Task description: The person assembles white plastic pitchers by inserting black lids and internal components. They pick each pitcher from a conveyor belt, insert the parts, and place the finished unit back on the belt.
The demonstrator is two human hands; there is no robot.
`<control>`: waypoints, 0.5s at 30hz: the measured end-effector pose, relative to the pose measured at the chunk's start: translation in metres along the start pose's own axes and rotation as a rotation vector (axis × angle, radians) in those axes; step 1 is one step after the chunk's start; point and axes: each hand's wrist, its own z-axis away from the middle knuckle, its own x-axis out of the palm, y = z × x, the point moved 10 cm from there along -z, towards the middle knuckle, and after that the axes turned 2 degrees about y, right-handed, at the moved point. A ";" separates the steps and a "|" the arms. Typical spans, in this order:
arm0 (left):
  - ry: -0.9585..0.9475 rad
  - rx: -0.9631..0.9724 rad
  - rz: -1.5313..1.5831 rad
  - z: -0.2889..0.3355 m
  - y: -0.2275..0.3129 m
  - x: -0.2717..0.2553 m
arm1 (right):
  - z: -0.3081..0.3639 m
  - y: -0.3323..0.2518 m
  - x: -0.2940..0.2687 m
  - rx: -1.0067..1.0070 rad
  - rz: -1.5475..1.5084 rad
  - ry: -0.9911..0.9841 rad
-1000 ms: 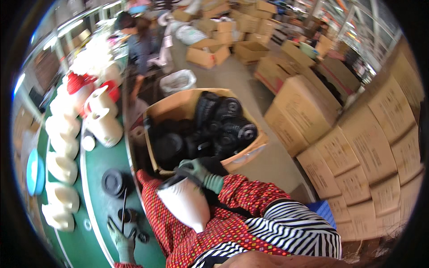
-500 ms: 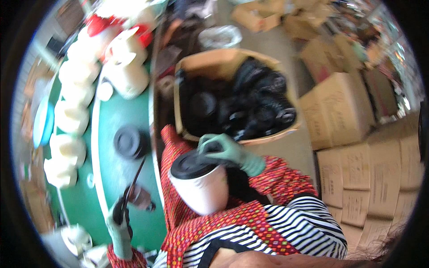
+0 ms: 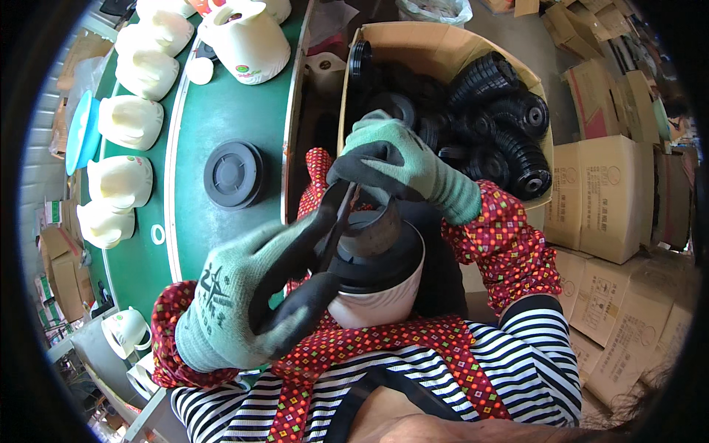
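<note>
A white jug body (image 3: 377,308) sits in my lap with its black round part (image 3: 369,275) facing up. On that part stands a dark ring-shaped tool (image 3: 377,235) with a long thin handle. My left hand (image 3: 244,295), in a green glove with dark fingers, pinches the handle between thumb and fingers. At the far end of the handle my right hand (image 3: 399,159), gloved alike, is closed with its fingers curled against the tool; its fingertips are partly hidden. A loose black round part (image 3: 233,175) lies on the green table at the left.
Several white jugs (image 3: 131,122) line the green table (image 3: 221,103). Ahead, a large cardboard box (image 3: 546,81) holds several black round parts (image 3: 487,125). Closed cartons (image 3: 591,196) stack at the right. A blue basin (image 3: 83,133) stands beyond the table's left edge.
My left hand has brought the tool from over the table to the jug, setting its ring on the black part. My right hand has moved from that part to the tool. The view has shifted.
</note>
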 end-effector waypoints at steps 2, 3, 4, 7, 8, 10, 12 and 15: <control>0.050 0.320 -0.250 -0.021 0.031 -0.005 | 0.019 0.025 0.007 0.110 -0.185 -0.034; -0.011 0.377 -0.179 -0.031 0.035 0.004 | 0.025 0.035 0.016 0.161 -0.282 0.002; -0.077 0.423 -0.103 -0.040 0.041 0.019 | 0.033 0.043 0.029 0.222 -0.385 -0.040; -0.299 0.528 0.111 -0.069 0.046 0.085 | 0.039 0.048 0.060 0.469 -0.746 -0.217; -0.203 0.471 0.147 -0.070 0.050 0.090 | 0.037 0.038 0.075 0.503 -0.840 -0.297; -0.176 0.275 -0.063 -0.083 0.056 0.118 | 0.035 0.025 0.075 0.519 -0.892 -0.333; -0.273 0.183 -0.221 -0.111 0.055 0.157 | 0.039 0.023 0.074 0.531 -0.924 -0.337; -0.256 0.197 -0.038 -0.096 0.060 0.142 | 0.037 0.012 0.073 0.518 -0.971 -0.353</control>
